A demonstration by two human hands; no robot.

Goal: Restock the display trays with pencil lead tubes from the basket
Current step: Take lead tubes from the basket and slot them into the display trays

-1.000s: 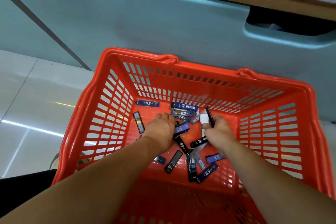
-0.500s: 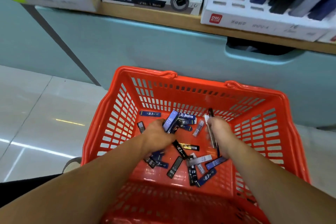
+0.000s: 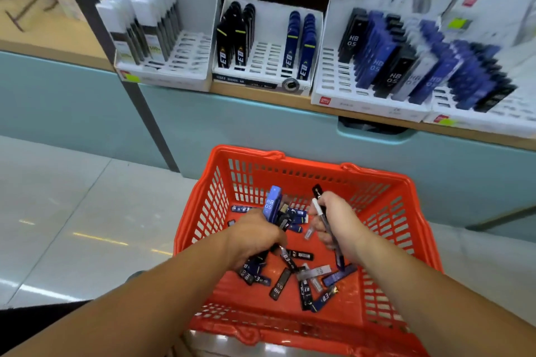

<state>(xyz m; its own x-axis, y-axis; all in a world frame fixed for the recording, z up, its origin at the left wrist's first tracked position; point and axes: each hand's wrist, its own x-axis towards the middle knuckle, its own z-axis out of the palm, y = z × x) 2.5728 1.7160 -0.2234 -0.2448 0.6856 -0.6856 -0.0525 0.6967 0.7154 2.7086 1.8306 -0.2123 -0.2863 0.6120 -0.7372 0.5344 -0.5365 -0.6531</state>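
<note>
**Full Grips Over the Basket [image 3: 313, 164]**

A blue tube [image 3: 272, 204] and a few more are gripped in the curled fingers of the left hand [image 3: 255, 236], mid-frame. Thin tubes [image 3: 317, 191] are gripped in the curled right hand [image 3: 336, 223] beside it. Loose tubes [image 3: 280, 284] are spread in the red basket below. Half-filled trays [image 3: 262, 62] are lined along the top.

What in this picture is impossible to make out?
All in the head view:
- How many lead tubes the left hand grips: its own back hides them.
- What the right hand holds beyond two slim tubes: fingers cover the rest.
- The rightmost display tray: cut off by the frame edge.
- Small print on the tray fronts: blurred.
- The basket floor under both forearms.
</note>
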